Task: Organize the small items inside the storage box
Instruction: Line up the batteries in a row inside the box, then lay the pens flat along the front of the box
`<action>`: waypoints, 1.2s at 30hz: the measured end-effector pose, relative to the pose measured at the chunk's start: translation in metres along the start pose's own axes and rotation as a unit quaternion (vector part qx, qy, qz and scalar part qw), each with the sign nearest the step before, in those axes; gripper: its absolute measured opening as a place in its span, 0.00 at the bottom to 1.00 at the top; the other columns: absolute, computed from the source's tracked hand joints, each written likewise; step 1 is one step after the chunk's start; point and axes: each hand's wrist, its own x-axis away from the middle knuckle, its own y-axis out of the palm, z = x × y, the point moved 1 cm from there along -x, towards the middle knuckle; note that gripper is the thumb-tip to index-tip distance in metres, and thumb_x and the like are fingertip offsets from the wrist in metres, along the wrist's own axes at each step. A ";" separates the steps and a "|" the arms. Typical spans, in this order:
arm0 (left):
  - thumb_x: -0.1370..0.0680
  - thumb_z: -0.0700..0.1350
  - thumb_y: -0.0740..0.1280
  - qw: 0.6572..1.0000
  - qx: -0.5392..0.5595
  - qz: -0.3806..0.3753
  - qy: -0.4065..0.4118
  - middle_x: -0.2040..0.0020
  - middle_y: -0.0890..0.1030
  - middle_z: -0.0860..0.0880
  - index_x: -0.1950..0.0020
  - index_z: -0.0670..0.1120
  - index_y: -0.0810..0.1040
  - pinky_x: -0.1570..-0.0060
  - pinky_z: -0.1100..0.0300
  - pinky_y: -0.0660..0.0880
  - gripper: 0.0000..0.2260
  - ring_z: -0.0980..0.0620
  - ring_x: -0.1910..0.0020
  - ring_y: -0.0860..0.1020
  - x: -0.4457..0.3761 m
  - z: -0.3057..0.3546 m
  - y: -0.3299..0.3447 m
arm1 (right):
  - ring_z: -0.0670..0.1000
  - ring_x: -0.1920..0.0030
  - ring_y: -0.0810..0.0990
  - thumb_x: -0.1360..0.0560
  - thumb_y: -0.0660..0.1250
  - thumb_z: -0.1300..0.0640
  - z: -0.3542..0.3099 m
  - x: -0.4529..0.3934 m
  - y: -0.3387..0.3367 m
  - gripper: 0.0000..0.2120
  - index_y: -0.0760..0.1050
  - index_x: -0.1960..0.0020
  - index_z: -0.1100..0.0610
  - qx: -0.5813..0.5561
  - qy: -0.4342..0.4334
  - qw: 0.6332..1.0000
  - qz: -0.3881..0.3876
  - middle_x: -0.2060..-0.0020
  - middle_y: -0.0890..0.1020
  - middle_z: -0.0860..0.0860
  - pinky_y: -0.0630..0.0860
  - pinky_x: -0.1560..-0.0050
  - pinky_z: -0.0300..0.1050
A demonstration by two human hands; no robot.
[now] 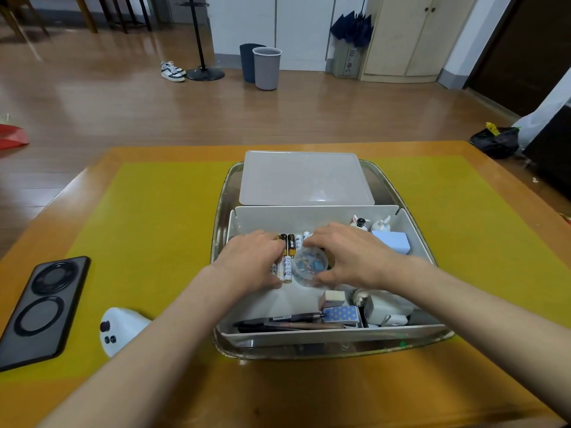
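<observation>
A white storage box (312, 216) sits in a metal tray (221, 211) on the table. Both my hands are inside it. My right hand (349, 257) curls round a small clear round container (310, 267) holding coloured bits. My left hand (253, 261) lies over a row of batteries (288, 242), its fingers bent on them. Along the front wall lie pens (287, 323), an eraser (333, 298), a blue dotted card pack (341, 314) and white chargers (386, 310). At the back right stand two rabbit figures (370, 224) and a light-blue block (392, 241).
The box's translucent lid (304, 179) lies flat behind the box on the tray. Left on the yellow mat (148, 217) are a black phone (40, 310) and a white device (120, 330). Bins and shoes stand far off on the floor.
</observation>
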 end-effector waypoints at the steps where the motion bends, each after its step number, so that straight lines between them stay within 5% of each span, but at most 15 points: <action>1: 0.29 0.58 0.73 1.000 0.000 0.001 0.002 0.52 0.76 0.53 0.51 0.51 0.74 0.59 0.56 0.67 0.16 0.50 0.51 0.74 0.001 0.001 -0.001 | 0.50 0.40 0.74 0.29 0.72 0.38 0.001 0.002 -0.003 0.28 0.75 0.34 0.50 -0.019 0.002 1.000 0.005 0.42 0.79 0.46 0.74 0.42 0.52; 9: 0.25 0.59 0.68 0.992 0.106 0.043 0.051 0.56 0.73 0.59 0.55 0.57 0.70 0.63 0.58 0.66 0.09 0.55 0.56 0.73 0.013 0.034 -0.022 | 0.41 0.54 0.72 0.25 0.71 0.43 0.022 0.061 -0.028 0.06 0.79 0.53 0.45 -0.051 -0.007 0.998 0.034 0.60 0.79 0.39 0.73 0.56 0.44; 12: 0.26 0.60 0.68 0.986 0.146 0.014 0.078 0.55 0.75 0.59 0.52 0.58 0.72 0.62 0.58 0.69 0.09 0.56 0.56 0.73 0.013 0.057 -0.021 | 0.39 0.53 0.69 0.25 0.69 0.42 0.025 0.078 -0.026 0.05 0.79 0.52 0.42 -0.034 -0.010 0.999 0.041 0.59 0.79 0.37 0.64 0.61 0.33; 16: 0.25 0.58 0.68 0.989 0.115 0.000 0.095 0.54 0.77 0.57 0.52 0.55 0.77 0.68 0.61 0.61 0.09 0.56 0.57 0.71 0.011 0.070 -0.014 | 0.39 0.53 0.68 0.25 0.69 0.42 0.024 0.085 -0.024 0.06 0.75 0.57 0.41 -0.035 -0.001 0.998 0.046 0.62 0.78 0.35 0.65 0.62 0.36; 19: 0.26 0.56 0.69 0.990 0.119 0.002 0.072 0.57 0.79 0.57 0.54 0.53 0.79 0.66 0.59 0.66 0.08 0.54 0.57 0.75 0.009 0.066 -0.020 | 0.39 0.52 0.69 0.25 0.69 0.42 0.017 0.084 -0.021 0.05 0.76 0.56 0.41 -0.041 -0.007 0.998 0.037 0.60 0.78 0.37 0.66 0.61 0.34; 23: 0.30 0.56 0.71 0.985 0.171 0.013 -0.001 0.68 0.77 0.60 0.60 0.54 0.79 0.68 0.61 0.67 0.08 0.58 0.63 0.76 0.016 0.039 -0.043 | 0.45 0.52 0.75 0.26 0.69 0.44 0.004 0.076 -0.021 0.05 0.80 0.54 0.43 -0.014 -0.016 1.000 0.014 0.61 0.76 0.41 0.76 0.58 0.50; 26: 0.31 0.53 0.72 0.979 0.199 0.003 -0.038 0.70 0.78 0.58 0.63 0.52 0.79 0.68 0.60 0.70 0.06 0.60 0.67 0.77 0.027 0.016 -0.053 | 0.52 0.54 0.79 0.28 0.71 0.42 -0.009 0.062 -0.020 0.09 0.82 0.53 0.46 0.084 -0.033 0.995 -0.039 0.60 0.77 0.45 0.62 0.70 0.43; 30: 0.27 0.49 0.71 0.981 0.189 -0.010 -0.050 0.67 0.79 0.57 0.60 0.51 0.78 0.67 0.59 0.72 0.04 0.59 0.65 0.77 0.039 0.003 -0.046 | 0.57 0.62 0.76 0.30 0.73 0.42 -0.022 0.046 -0.015 0.15 0.79 0.59 0.54 0.176 -0.053 0.978 -0.095 0.63 0.76 0.51 0.56 0.72 0.42; 36: 0.23 0.51 0.67 0.990 0.138 0.010 -0.025 0.60 0.79 0.59 0.53 0.57 0.76 0.68 0.60 0.67 0.01 0.56 0.60 0.76 0.043 0.010 -0.025 | 0.57 0.61 0.76 0.31 0.70 0.47 -0.022 0.048 -0.010 0.08 0.77 0.60 0.51 0.152 -0.032 0.984 -0.088 0.68 0.70 0.48 0.64 0.68 0.43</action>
